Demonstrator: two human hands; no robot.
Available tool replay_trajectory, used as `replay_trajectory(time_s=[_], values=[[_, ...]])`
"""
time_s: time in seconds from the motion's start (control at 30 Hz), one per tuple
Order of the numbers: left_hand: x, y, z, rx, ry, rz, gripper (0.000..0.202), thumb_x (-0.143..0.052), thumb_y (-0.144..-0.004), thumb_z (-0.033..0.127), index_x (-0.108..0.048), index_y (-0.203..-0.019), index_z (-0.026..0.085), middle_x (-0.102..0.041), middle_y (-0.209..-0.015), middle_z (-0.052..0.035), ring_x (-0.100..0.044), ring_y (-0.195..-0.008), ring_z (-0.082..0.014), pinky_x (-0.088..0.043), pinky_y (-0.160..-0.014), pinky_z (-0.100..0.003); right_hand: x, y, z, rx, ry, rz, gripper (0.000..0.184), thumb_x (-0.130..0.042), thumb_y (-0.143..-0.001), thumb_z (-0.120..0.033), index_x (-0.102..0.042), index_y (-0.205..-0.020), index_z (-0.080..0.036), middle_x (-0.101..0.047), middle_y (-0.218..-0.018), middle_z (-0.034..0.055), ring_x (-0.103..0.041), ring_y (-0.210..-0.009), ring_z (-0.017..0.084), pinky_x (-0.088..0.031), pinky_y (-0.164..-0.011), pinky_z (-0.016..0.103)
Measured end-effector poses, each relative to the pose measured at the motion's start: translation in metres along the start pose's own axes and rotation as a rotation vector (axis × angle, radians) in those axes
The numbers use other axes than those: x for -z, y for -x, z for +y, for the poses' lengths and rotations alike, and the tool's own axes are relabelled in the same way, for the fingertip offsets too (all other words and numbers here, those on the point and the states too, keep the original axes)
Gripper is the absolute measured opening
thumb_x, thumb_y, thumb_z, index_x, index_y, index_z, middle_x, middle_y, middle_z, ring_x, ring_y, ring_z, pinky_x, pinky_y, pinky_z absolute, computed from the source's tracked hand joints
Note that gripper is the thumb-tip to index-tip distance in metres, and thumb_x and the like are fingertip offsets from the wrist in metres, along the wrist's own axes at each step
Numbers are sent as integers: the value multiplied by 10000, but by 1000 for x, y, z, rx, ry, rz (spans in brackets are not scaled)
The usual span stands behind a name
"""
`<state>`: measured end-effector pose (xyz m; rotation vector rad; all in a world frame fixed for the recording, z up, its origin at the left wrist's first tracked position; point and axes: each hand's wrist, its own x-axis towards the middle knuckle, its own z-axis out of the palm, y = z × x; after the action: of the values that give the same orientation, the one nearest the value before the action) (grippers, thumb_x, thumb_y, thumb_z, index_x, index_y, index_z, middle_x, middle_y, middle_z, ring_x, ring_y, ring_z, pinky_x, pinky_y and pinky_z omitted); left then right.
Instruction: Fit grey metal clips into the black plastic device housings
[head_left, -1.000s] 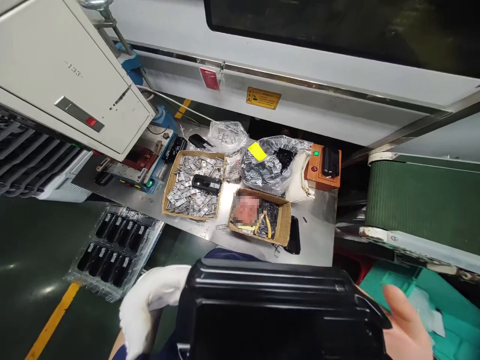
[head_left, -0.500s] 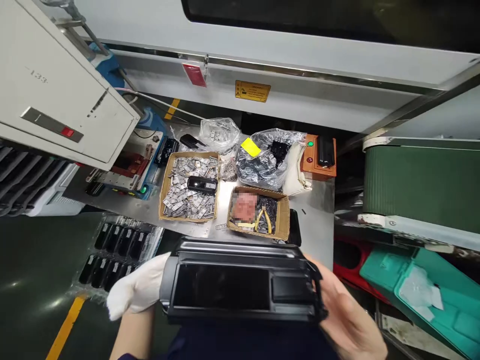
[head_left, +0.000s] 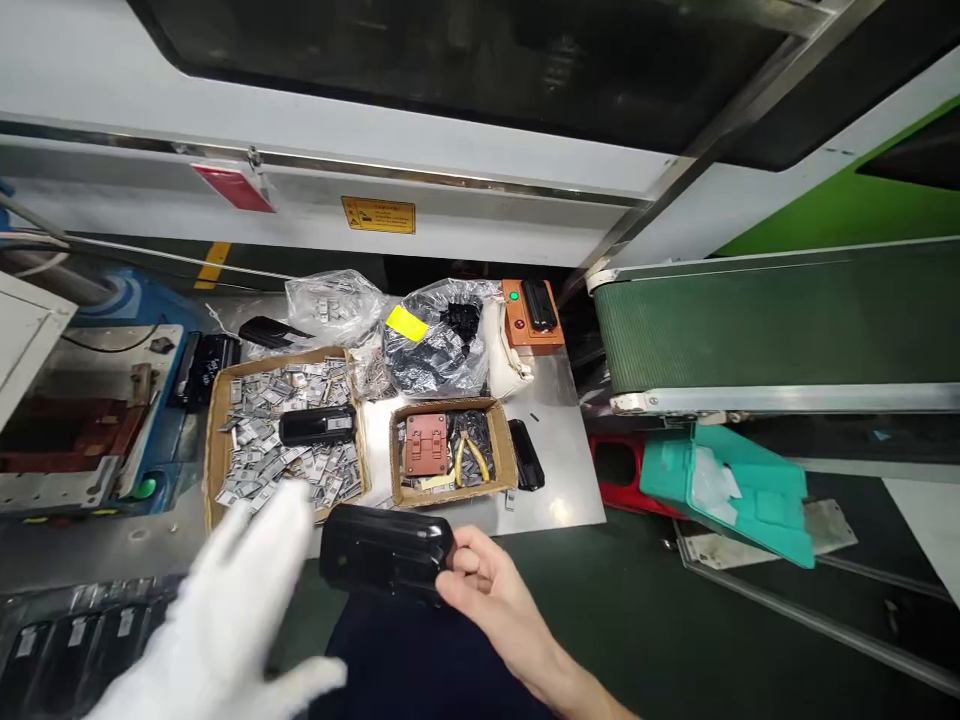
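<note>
My bare right hand [head_left: 484, 585] grips a black plastic housing [head_left: 384, 550] by its right end, just in front of the metal table [head_left: 559, 480]. My left hand [head_left: 225, 625], in a white glove, is off the housing, fingers spread and blurred, to its lower left. Beyond it stands a cardboard box of small grey metal pieces [head_left: 281, 440] with a black part [head_left: 317, 426] lying on top. A smaller cardboard box [head_left: 450, 450] holds a reddish block and yellow-handled pliers.
Two clear bags of parts [head_left: 431, 335] and an orange button box [head_left: 531, 312] stand at the table's back. A green conveyor belt [head_left: 772, 315] runs right. A teal bin [head_left: 731, 490] sits below it. A clear tray of black parts [head_left: 67, 635] lies lower left.
The view swung right and pulled back. My left hand let go of the black housing and moved off to the left; my right hand alone holds it, farther from the camera.
</note>
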<state>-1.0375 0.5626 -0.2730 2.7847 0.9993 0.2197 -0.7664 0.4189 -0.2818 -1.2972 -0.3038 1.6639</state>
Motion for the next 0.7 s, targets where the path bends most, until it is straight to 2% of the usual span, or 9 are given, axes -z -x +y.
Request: replay_trajectory(time_s=[0.07, 0.1, 0.17, 0.27, 0.4, 0.47, 0.53, 0.6, 0.7], values=[[-8, -24, 35, -414, -103, 79, 867, -431, -1034, 483, -157, -1684, -21, -526, -1542, -326, -555, -1419, -443, -263, -1318, -593, -4, -2, -1, 0, 12, 13, 649, -862, -740, -751, -578, -950, -207, -475, -729, -58, -330, -679, 117, -263, -656, 272], [-11, -35, 46, -403, -99, 93, 845, -445, -1038, 412, -125, -1683, -30, -561, -1496, -329, -575, -1392, -422, -204, -1336, -573, -5, -3, -1, 3, 19, 17, 653, -849, -746, -762, -578, -957, -207, -481, -736, -54, -327, -681, 119, -252, -651, 277], [-16, -52, 56, -452, -112, 133, 766, -515, -1012, 301, -259, -1624, -82, -625, -1384, -347, -632, -1292, -424, -128, -1336, -598, -6, -3, -3, 8, 30, 19, 643, -829, -770, -762, -580, -971, -205, -496, -752, -45, -331, -684, 122, -244, -646, 282], [-19, -68, 49, -510, -154, 121, 523, -554, -975, 159, -475, -1421, -103, -655, -1313, -365, -682, -1200, -417, -122, -1318, -633, -9, -1, -6, 38, 14, 21, 603, -817, -804, -730, -581, -971, -201, -507, -760, -43, -344, -687, 119, -260, -652, 276], [-21, -80, 35, -527, -89, 124, 429, -524, -978, 122, -534, -1345, -100, -685, -1241, -329, -716, -1126, -376, -178, -1305, -593, -12, -7, -14, 22, 39, 15, 601, -836, -774, -730, -589, -946, -209, -530, -739, -49, -404, -671, 115, -309, -651, 266], [-23, -84, 26, -508, -57, 123, 464, -567, -939, 104, -539, -1362, -84, -681, -1250, -305, -714, -1112, -366, -269, -1269, -601, -5, -22, -20, 18, 109, -19, 638, -815, -747, -775, -663, -991, -206, -635, -790, -12, -552, -726, 154, -423, -708, 288], [-24, -85, 13, -457, -56, 144, 505, -612, -915, 127, -534, -1379, -55, -687, -1253, -290, -716, -1109, -374, -392, -1206, -640, 11, -50, -23, 58, 198, 29, 667, -724, -795, -819, -734, -1064, -209, -738, -971, 53, -680, -960, 235, -512, -912, 363], [-26, -80, -2, -299, -25, 153, 493, -633, -922, 225, -556, -1354, 0, -716, -1216, -275, -736, -1083, -393, -555, -1069, -638, 35, -87, -20, 90, 287, 201, 645, -622, -901, -790, -754, -1122, -198, -738, -1215, 99, -635, -1252, 286, -431, -1143, 420], [-32, -59, -18, 44, 263, 61, 246, -599, -944, 330, -641, -1110, 154, -788, -904, -139, -786, -795, -324, -684, -677, -436, 67, -143, -3, 18, 410, 466, 447, -636, -1024, -568, -722, -1201, -166, -658, -1407, 123, -544, -1405, 316, -354, -1238, 542]])
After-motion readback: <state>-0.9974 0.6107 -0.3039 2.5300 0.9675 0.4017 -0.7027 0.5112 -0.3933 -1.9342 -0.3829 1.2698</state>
